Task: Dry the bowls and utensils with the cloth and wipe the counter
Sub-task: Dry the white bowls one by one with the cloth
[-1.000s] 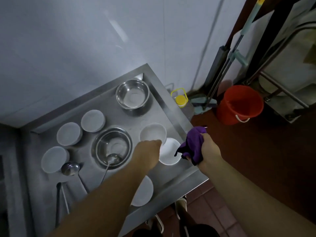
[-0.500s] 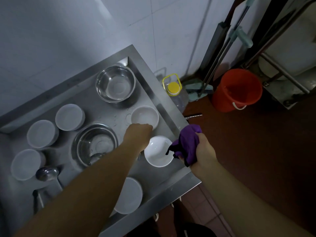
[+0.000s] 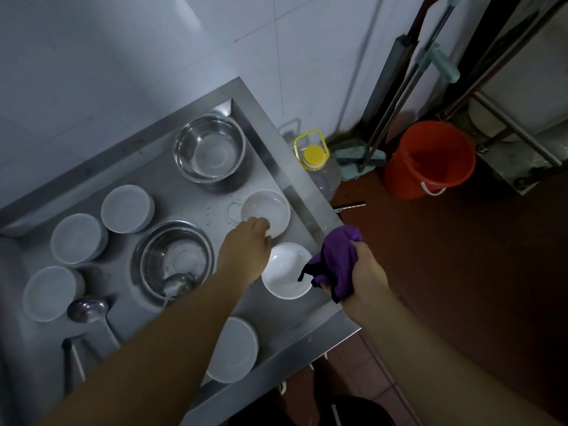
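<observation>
Far left of the steel surface (image 3: 270, 167): 3 white bowls turned rim-down, at (image 3: 50, 293), (image 3: 76, 238) and (image 3: 127, 209). The inverted pose probably lets water run off. Just below them a ladle (image 3: 87, 309) lies with its cup facing up and its handle running toward the near edge; a 2nd dark handle (image 3: 69, 361) lies beside it, its type unclear.

Centre: a steel bowl (image 3: 173, 259) sits upright with another ladle (image 3: 176, 285) resting inside it. A 2nd steel bowl (image 3: 210, 147) stands upright in the back corner. Water droplets show on the metal between these and the next bowl, so the wipe step looks not yet done. 1 more inverted white bowl (image 3: 233, 348) sits at the near edge, partly under the left forearm.

Left hand (image 3: 246, 244): reaches across to an upright white bowl (image 3: 266, 212), fingers curled down at its near rim. Fingertips are hidden behind the knuckles; likely a pinch on the rim, but I cannot tell whether it grips. A 2nd upright white bowl (image 3: 287, 270) sits just right of that hand, untouched.

Right hand (image 3: 364, 275): fingers wrapped round a bunched purple cloth (image 3: 336, 262), held just off the surface's right edge beside the nearer upright bowl. Judgement: cloth is kept ready so the fetched bowl can be brought to it.

Floor, right: a clear jug with yellow cap (image 3: 315, 158), mop handles, red bucket (image 3: 428, 159).
</observation>
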{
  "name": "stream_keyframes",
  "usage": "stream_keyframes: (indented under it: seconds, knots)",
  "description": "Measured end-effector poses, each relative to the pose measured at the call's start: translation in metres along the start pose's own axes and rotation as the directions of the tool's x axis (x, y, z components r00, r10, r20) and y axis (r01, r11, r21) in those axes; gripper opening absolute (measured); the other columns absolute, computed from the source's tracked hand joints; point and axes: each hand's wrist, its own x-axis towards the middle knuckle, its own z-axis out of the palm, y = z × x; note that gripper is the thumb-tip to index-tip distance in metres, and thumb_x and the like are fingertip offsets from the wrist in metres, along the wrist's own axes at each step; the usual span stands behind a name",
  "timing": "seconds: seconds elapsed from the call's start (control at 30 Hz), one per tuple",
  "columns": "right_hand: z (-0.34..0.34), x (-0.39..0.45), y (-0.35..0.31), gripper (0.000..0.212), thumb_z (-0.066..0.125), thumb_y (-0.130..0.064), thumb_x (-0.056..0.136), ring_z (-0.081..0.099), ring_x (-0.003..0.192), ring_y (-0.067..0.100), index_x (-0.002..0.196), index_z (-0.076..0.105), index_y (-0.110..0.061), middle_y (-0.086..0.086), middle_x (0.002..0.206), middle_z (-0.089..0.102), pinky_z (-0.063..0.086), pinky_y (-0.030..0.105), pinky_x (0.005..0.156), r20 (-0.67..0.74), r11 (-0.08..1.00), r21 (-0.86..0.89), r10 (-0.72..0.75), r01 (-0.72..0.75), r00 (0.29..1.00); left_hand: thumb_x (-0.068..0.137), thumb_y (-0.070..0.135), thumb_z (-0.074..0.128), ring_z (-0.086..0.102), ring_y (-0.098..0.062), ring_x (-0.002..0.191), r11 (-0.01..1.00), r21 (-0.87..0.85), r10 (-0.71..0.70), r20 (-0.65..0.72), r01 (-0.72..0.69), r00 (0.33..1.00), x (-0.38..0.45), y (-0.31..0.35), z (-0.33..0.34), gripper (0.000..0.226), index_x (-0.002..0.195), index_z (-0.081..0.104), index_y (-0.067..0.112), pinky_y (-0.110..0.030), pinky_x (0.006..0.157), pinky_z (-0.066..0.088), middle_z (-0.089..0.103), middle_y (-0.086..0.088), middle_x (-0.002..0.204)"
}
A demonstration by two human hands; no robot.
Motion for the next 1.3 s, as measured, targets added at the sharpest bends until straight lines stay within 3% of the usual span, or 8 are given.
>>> stream_keyframes:
  seconds: [0.13,0.43,0.7,0.87,0.97,1.03,1.13,1.3]
  knots:
    - [0.0,-0.003,0.005,0.043,0.05,-0.04,0.107,0.066,0.094,0.05,0.13,0.06,-0.006,0.037,0.114,0.072,0.046,0.043,0.064,-0.006,1.0,0.004,0.014,-0.014,1.0,0.103,0.045,0.044,0.059,-0.021,0.082,0.979,0.164,-0.13,0.021,0.124,0.991,-0.024,-0.003,0.003,0.034,0.093,0.068,0.022,-0.038,0.078,0.046,0.068,0.001,0.084]
    - [-0.005,-0.017,0.013,0.043,0.053,-0.04,0.106,0.073,0.101,0.053,0.129,0.062,-0.004,0.035,0.114,0.074,0.051,0.042,0.062,-0.054,1.0,-0.007,0.012,-0.012,0.998,0.102,0.037,0.046,0.06,-0.022,0.1,0.965,0.219,-0.183,0.181,0.142,0.966,-0.03,0.002,0.015,0.03,0.106,0.073,0.024,-0.037,0.087,0.04,0.074,-0.001,0.101]
    - [0.002,-0.05,0.015,0.043,0.053,-0.038,0.107,0.072,0.083,0.046,0.135,0.059,-0.006,0.033,0.109,0.075,0.049,0.042,0.059,-0.058,0.996,0.003,-0.09,0.091,0.994,0.092,0.035,0.05,0.059,-0.023,0.071,0.971,0.018,-0.235,0.193,0.236,0.953,-0.043,0.014,-0.018,0.025,0.073,0.057,0.021,-0.036,0.073,0.043,0.058,0.003,0.069]
    - [0.031,-0.085,0.016,0.025,0.053,-0.034,0.108,0.073,0.071,0.046,0.111,0.064,-0.011,0.015,0.072,0.078,0.05,0.04,0.053,0.002,0.974,-0.025,-0.227,0.227,0.974,0.078,0.038,0.06,0.04,-0.012,0.045,0.892,-0.322,-0.31,0.082,0.319,0.947,-0.075,-0.008,-0.06,0.035,0.053,0.045,0.018,-0.028,0.047,0.029,0.043,0.007,0.044]
    - [0.062,-0.109,0.024,0.033,0.039,-0.034,0.111,0.063,0.1,0.068,0.106,0.062,-0.01,0.039,0.1,0.072,0.041,0.041,0.06,0.128,0.965,-0.028,-0.254,0.26,0.959,0.067,0.048,0.062,0.051,-0.013,0.052,0.682,-0.603,-0.457,0.093,0.415,0.885,-0.105,-0.031,-0.089,0.03,0.063,0.055,0.018,-0.026,0.052,0.039,0.057,0.012,0.054]
    - [0.081,-0.125,0.034,0.034,0.035,-0.031,0.111,0.058,0.097,0.068,0.11,0.061,-0.009,0.049,0.112,0.063,0.037,0.041,0.062,0.208,0.961,-0.046,-0.259,0.273,0.943,0.065,0.048,0.068,0.066,-0.02,0.071,0.445,-0.766,-0.549,0.176,0.464,0.817,-0.126,-0.047,-0.108,0.035,0.081,0.063,0.017,-0.036,0.063,0.058,0.071,0.0,0.079]
    - [0.106,-0.141,0.054,0.042,0.036,-0.027,0.107,0.06,0.087,0.053,0.122,0.059,0.005,0.041,0.095,0.065,0.041,0.04,0.057,0.323,0.95,-0.091,-0.256,0.299,0.911,0.073,0.03,0.076,0.073,-0.036,0.095,0.099,-0.884,-0.576,0.323,0.456,0.751,-0.16,-0.077,-0.128,0.034,0.098,0.065,0.011,-0.057,0.075,0.067,0.07,-0.018,0.105]
    - [0.166,-0.176,0.097,0.054,0.04,-0.041,0.109,0.064,0.063,0.039,0.114,0.064,0.007,0.038,0.091,0.068,0.049,0.035,0.047,0.468,0.913,-0.184,-0.243,0.363,0.85,0.093,0.013,0.072,0.073,-0.041,0.101,-0.173,-0.924,-0.512,0.38,0.341,0.77,-0.219,-0.126,-0.16,0.02,0.111,0.073,0.005,-0.044,0.067,0.066,0.071,-0.026,0.115]
